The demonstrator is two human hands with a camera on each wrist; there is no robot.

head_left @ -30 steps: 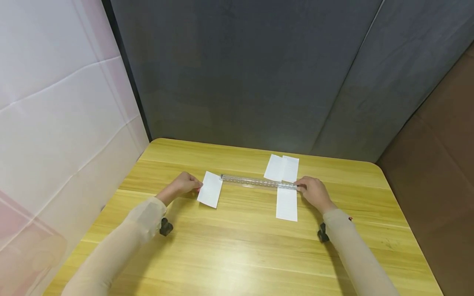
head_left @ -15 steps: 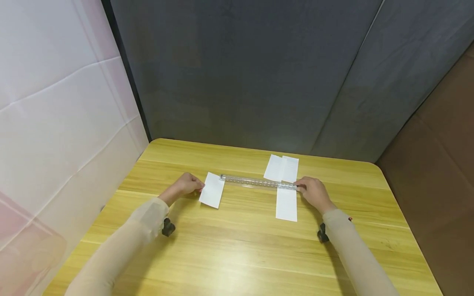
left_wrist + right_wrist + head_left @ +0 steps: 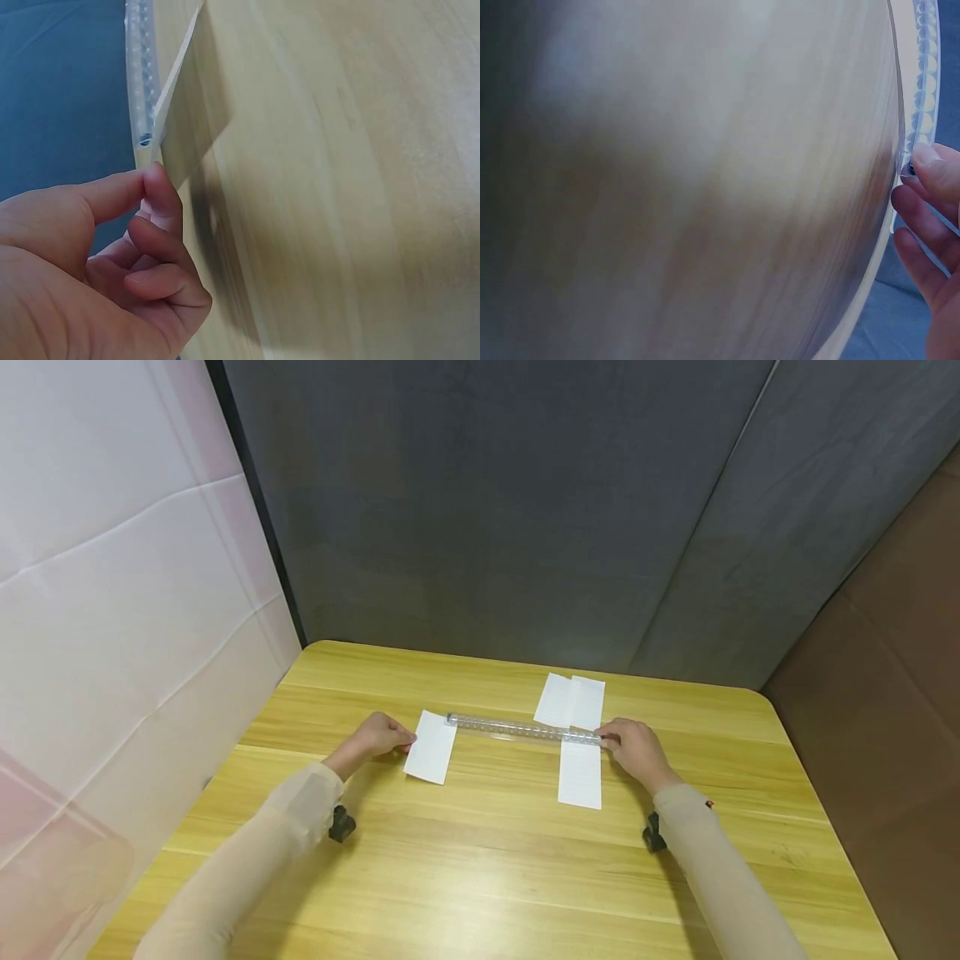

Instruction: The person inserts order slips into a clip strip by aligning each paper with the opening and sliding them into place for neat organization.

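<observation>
My left hand point(image 3: 375, 737) pinches the left edge of a paper slip point(image 3: 431, 757) between thumb and curled fingers; the left wrist view shows the slip lifted on edge off the counter point(image 3: 480, 860). The slip's far corner is just beside the left end of a clear ruler point(image 3: 522, 729), which lies crosswise on the counter. My right hand point(image 3: 636, 749) grips the ruler's right end with fingertips point(image 3: 930, 161) curled onto it. Under that end lies a second slip point(image 3: 580, 774), running toward me. Behind the ruler, a folded sheet point(image 3: 571, 702) rests flat, its near edge touching or slipping under the ruler; I cannot tell which.
</observation>
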